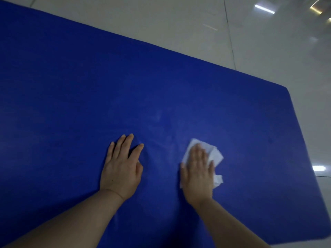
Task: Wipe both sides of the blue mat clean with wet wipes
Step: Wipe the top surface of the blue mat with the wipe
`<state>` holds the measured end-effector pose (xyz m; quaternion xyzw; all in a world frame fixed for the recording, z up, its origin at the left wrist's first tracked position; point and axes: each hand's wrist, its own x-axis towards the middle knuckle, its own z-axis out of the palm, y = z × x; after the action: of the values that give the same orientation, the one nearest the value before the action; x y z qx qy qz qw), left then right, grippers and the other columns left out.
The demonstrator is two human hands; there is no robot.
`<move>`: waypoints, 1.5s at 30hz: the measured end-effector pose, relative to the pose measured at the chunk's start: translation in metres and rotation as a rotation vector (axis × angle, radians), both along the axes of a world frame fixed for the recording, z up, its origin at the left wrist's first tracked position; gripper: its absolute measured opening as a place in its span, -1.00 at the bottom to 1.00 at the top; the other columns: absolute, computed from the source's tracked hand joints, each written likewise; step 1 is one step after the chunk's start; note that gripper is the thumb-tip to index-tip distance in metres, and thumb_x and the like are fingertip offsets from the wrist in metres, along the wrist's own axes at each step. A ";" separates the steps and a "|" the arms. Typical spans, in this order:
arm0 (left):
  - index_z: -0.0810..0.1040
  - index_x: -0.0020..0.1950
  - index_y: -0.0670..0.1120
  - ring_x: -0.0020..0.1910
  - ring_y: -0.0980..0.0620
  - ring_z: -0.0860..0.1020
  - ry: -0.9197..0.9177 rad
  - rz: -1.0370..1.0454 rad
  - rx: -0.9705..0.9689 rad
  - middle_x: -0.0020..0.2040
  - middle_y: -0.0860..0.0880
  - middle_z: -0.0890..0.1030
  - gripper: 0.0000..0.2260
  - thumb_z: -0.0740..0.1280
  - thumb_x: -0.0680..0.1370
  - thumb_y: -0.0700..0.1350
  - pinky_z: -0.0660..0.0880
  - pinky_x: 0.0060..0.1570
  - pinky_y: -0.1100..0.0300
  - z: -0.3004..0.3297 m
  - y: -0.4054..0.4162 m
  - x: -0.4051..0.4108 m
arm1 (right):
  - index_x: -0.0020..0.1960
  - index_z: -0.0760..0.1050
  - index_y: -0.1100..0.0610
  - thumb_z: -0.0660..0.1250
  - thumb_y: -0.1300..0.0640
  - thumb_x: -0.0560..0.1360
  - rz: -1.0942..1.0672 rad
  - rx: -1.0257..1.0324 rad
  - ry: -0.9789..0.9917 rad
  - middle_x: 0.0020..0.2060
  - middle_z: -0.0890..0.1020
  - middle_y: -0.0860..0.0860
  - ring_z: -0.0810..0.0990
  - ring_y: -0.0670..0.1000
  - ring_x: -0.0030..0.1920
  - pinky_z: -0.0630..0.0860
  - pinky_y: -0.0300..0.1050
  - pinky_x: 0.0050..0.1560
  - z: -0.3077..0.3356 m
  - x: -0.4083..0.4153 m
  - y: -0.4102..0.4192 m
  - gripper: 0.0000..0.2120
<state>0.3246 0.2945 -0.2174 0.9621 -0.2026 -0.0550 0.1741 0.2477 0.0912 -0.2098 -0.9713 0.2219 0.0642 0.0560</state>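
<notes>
Head view, looking down on one blue mat (89, 90) spread flat over a pale tiled floor (179, 20); the mat fills most of the view, its far edge running diagonally from upper left to a rounded corner at the right. One white wet wipe (214, 154), crumpled and partly folded, lies on the mat's near-right area. The right hand (198, 173) rests palm-down directly on top of the wipe, its fingers straight and close together, pressing the wipe flat against the mat rather than curling round it; portions of the wipe project beyond the fingertips, along the little-finger side, and beside the thumb. The left hand (121, 169) lies palm-down on the bare mat just to the left of the right hand, fingers extended and slightly spread, holding nothing and not touching the wipe. Two bare forearms enter from the lower edge. Faint paler streaks show on the mat surface between and beyond the two hands. The floor carries dark grout lines and several bright reflections of lights toward the upper right and right edge. Count: one mat, one wipe, two hands.
</notes>
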 end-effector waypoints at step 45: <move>0.54 0.30 -0.16 0.45 -0.18 0.30 -0.052 -0.008 -0.134 0.43 -0.21 0.39 -0.59 0.40 0.44 -0.27 0.13 0.43 -0.11 0.001 0.005 -0.003 | 0.53 -0.35 0.12 -0.53 -0.32 0.41 -0.042 0.003 0.197 0.50 -0.32 -0.04 -0.37 -0.08 0.46 -0.31 -0.09 0.46 0.008 -0.044 0.008 -0.19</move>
<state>0.3213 0.2990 -0.2167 0.9485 -0.2142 -0.0171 0.2326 0.2034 0.0994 -0.2016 -0.9554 0.2466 0.1583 0.0369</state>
